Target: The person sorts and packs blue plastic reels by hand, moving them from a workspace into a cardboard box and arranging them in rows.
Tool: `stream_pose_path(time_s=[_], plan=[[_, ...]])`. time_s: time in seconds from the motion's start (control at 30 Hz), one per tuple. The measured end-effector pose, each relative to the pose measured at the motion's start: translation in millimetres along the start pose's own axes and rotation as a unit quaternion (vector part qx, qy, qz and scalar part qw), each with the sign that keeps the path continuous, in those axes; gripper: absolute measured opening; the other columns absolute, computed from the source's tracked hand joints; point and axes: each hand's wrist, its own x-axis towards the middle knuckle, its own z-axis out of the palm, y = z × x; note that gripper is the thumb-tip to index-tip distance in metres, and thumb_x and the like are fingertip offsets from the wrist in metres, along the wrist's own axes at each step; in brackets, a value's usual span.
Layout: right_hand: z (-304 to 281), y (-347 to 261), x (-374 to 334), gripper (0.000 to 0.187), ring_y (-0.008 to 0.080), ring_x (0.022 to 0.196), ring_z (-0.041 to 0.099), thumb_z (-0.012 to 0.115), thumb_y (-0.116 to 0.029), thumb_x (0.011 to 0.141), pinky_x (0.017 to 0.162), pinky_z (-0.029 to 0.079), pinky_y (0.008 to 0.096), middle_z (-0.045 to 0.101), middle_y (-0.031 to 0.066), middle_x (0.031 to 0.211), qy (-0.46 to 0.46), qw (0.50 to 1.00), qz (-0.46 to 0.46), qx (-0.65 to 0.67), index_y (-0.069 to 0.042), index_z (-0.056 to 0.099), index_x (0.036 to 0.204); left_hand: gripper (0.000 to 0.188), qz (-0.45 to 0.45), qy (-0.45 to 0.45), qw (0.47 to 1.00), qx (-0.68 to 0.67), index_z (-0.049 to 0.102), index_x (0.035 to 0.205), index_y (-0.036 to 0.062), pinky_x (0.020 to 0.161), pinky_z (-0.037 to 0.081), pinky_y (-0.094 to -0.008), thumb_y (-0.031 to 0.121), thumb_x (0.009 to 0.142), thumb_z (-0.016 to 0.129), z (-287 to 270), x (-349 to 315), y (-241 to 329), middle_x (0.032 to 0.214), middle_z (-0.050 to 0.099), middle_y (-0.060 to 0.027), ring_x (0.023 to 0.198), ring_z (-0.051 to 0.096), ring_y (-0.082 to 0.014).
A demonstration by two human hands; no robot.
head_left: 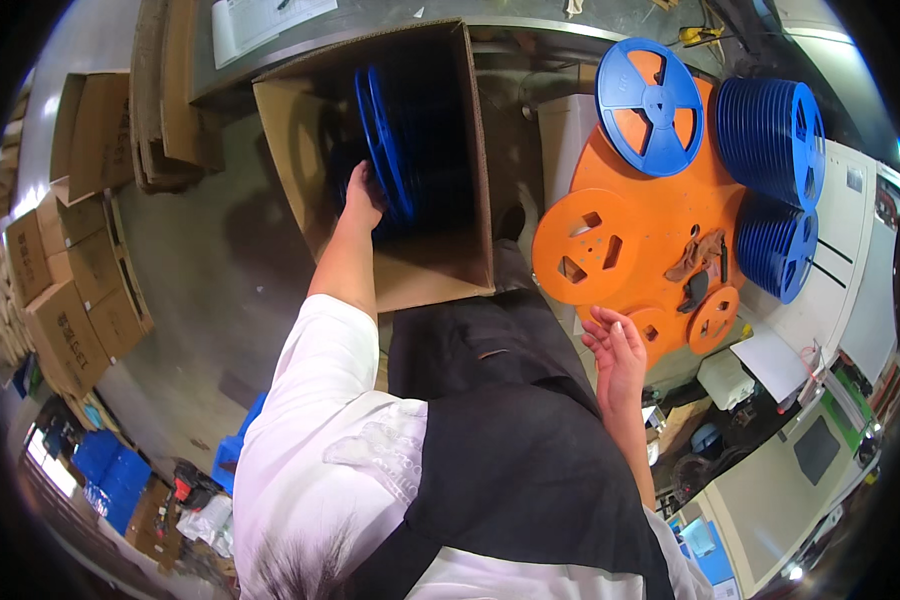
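My left hand (363, 200) reaches into an upright, open cardboard box (428, 291) in front of me. Its thumb shows beside the near rim of a blue plastic reel (390, 160), and the hand appears closed on that rim. Deep shadow hides most of its fingers and much of the box's inside. On the right, my right hand (618, 350) hovers by the near edge of an orange round table (630, 180). Its fingers are loosely bent and apart, with nothing in them. An orange disc with cut-outs (588, 245) lies close to this hand.
A single blue reel (660, 145) lies on the far part of the orange surface. Two stacks of blue reels, one farther (765, 130) and one nearer (765, 250), line its right side. Brown cloth (697, 255) lies there too. Cardboard cartons (80, 300) are piled at left.
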Motion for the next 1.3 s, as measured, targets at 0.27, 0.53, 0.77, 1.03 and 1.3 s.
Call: stream_pose_path(time_s=[0.27, 0.53, 0.77, 1.03, 1.3], plan=[[-30.9, 4.9, 86.7, 0.024, 0.0195, 0.098, 0.06, 0.048, -0.018, 0.098, 0.083, 0.048, 0.0311, 0.06, 0.0111, 0.115, -0.046, 0.994, -0.017, -0.1, -0.001, 0.057, 0.112, 0.049, -0.119, 0.201, 0.931, 0.279, 0.057, 0.122, 0.011, 0.072, 0.045, -0.0343, 0.047, 0.089, 0.053, -152.5, -93.5, -171.9, 0.109, 0.061, -0.0081, 0.087, 0.056, -0.0213], [-68.3, -1.5, 231.9, 0.028, 0.0187, 0.108, 0.056, 0.052, -0.017, 0.096, 0.089, 0.044, 0.0319, 0.058, 0.0081, 0.12, 0.022, 0.986, -0.077, -0.149, -0.003, 0.054, 0.12, 0.042, 0.046, 0.132, 0.86, 0.491, 0.052, 0.129, -0.0017, 0.098, 0.042, -0.0324, 0.02, 0.092, 0.053, -150.9, -134.8, -232.2, 0.121, 0.06, -0.0142, 0.113, 0.055, -0.023], [-77.6, -14.5, 329.1, 0.059, 0.0325, 0.129, 0.04, 0.069, -0.016, 0.081, 0.108, 0.032, 0.0415, 0.045, 0.0181, 0.137, 0.105, 0.781, -0.357, -0.501, -0.002, 0.045, 0.133, 0.03, 0.187, 0.127, 0.896, 0.382, 0.06, 0.121, 0.0054, 0.089, 0.048, -0.0285, 0.009, 0.092, 0.055, -117.1, -50.1, -149.9, 0.113, 0.064, -0.0067, 0.098, 0.061, -0.0156], [-50.5, -17.9, 390.9, 0.07, 0.0386, 0.133, 0.035, 0.072, -0.023, 0.079, 0.107, 0.033, 0.0457, 0.036, 0.0227, 0.144, 0.027, 0.595, -0.424, -0.682, -0.003, 0.039, 0.137, 0.061, 0.225, 0.119, 0.86, 0.442, 0.032, 0.144, 0.0027, 0.106, 0.034, -0.0325, 0.015, 0.089, 0.054, 25.1, 73.9, -12.8, 0.139, 0.046, -0.0193, 0.128, 0.045, -0.0281], [-8.4, -4.0, 397.3, 0.056, 0.0271, 0.115, 0.056, 0.065, -0.027, 0.084, 0.084, 0.052, 0.0341, 0.046, 0.0151, 0.136, 0.128, 0.54, -0.312, -0.771, -0.004, 0.045, 0.131, 0.061, 0.268, 0.169, 0.782, 0.537, 0.039, 0.142, 0.0116, 0.078, 0.047, -0.0347, 0.011, 0.083, 0.055, 24.4, 167.3, 6.1, 0.119, 0.06, -0.0152, 0.095, 0.058, -0.0268]])
